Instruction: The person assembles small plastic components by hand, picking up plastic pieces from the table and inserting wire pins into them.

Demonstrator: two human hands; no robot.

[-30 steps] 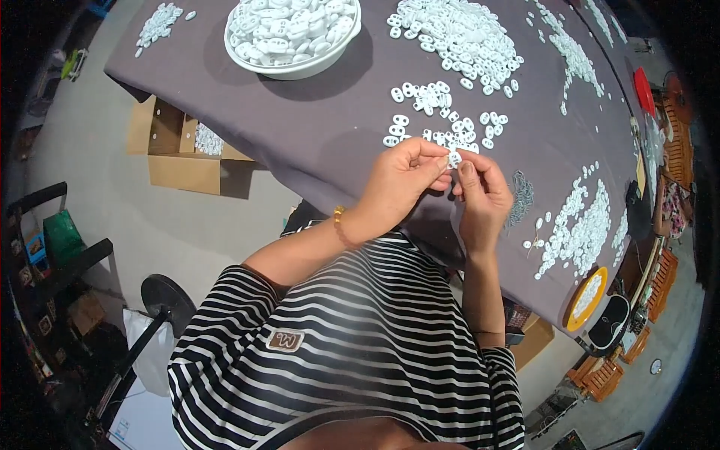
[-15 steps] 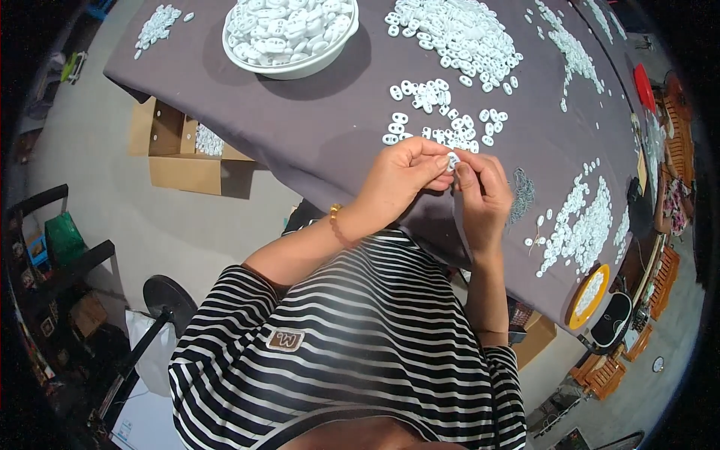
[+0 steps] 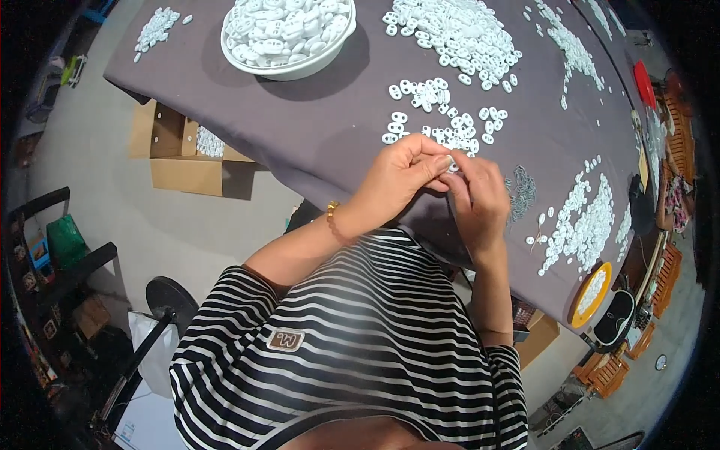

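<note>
Over the near edge of the cloth-covered table my two hands meet at the fingertips. Between them is a small white oval piece (image 3: 453,166) with holes, mostly covered by the fingers. My left hand (image 3: 403,176) pinches it with thumb and forefinger, a beaded bracelet on that wrist. From the other side my right hand (image 3: 481,201) closes thumb and fingers against the same piece; whether it also holds something thin is hidden. Just beyond the fingertips lies a small cluster of similar white two-holed pieces (image 3: 459,138). A tangle of grey cord (image 3: 521,193) rests right of my right hand.
A white bowl (image 3: 289,73) heaped with white pieces stands at the far left. Larger piles (image 3: 465,45) lie beyond my hands, with another (image 3: 585,229) at right. An orange-rimmed plate (image 3: 576,319) sits at the right edge. A cardboard box (image 3: 187,174) is on the floor left.
My right hand has shifted slightly left and its fingers have drawn in closer over the piece, which shows less than before. My left hand stays nearly in place.
</note>
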